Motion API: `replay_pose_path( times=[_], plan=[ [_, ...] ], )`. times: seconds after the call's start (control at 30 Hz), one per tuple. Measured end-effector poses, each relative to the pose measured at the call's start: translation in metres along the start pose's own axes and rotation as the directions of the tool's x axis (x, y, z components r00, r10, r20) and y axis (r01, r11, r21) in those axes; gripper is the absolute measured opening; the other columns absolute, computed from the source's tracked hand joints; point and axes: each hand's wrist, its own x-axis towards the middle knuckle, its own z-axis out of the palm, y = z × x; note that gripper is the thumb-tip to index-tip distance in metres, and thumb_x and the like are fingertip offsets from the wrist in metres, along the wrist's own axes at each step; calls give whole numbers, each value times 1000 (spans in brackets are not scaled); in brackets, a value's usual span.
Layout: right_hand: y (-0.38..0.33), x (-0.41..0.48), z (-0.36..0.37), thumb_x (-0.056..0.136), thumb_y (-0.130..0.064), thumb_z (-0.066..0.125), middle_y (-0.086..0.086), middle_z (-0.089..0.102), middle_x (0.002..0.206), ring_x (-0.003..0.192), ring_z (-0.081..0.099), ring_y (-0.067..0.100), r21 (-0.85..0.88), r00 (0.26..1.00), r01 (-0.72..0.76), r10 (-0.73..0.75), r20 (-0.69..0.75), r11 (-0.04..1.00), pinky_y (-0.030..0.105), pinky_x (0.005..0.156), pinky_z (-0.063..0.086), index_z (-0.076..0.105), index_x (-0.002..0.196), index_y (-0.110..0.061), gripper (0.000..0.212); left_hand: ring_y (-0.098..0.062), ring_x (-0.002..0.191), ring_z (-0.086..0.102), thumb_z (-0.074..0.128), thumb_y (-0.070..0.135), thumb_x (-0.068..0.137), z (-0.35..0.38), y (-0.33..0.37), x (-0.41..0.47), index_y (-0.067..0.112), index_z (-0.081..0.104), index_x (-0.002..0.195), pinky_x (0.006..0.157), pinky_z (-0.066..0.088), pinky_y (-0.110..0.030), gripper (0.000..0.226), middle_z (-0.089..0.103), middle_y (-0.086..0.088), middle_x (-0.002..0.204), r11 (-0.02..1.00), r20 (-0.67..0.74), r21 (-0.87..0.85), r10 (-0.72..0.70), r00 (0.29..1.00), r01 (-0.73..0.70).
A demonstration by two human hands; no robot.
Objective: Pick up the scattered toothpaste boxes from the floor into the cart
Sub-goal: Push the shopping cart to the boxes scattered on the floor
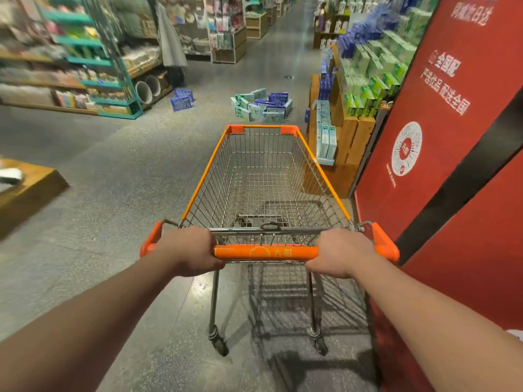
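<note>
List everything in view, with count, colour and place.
cart: one, steel wire with orange trim, centre aisle, basket empty
handle: one, orange, near end of cart
box pile: many, green and blue, on floor beyond the cart
blue boxes: about two, on floor left of the pile
wooden display: one, stocked with green and blue boxes, right of cart
shelves: teal frame, mixed goods, blurred, far left
red wall: one, white lettering, right edge
wooden platform: one, left edge
left hand: closed on handle
right hand: closed on handle
</note>
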Motion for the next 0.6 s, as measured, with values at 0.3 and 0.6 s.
replay_pose_path(
  times=[0.3,0.6],
  plan=[
    [-42,120,-43,77,-61,58,-4,61,74,69,62,19,8,999,45,-45,6,999,33,69,55,62,71,-21,40,-10,60,55,58,58,80,-21,-88,81,22,62,74,58,44,-29,36,60,5,71,998,14,30,-64,998,64],
    [-80,283,-104,76,-67,54,-6,50,71,74,58,26,-46,995,102,-102,-16,994,33,67,50,55,71,-23,44,-23,74,57,52,63,77,-46,-193,211,22,59,82,65,43,-33,42,49,6,72,997,9,37,-71,997,70]
  ],
)
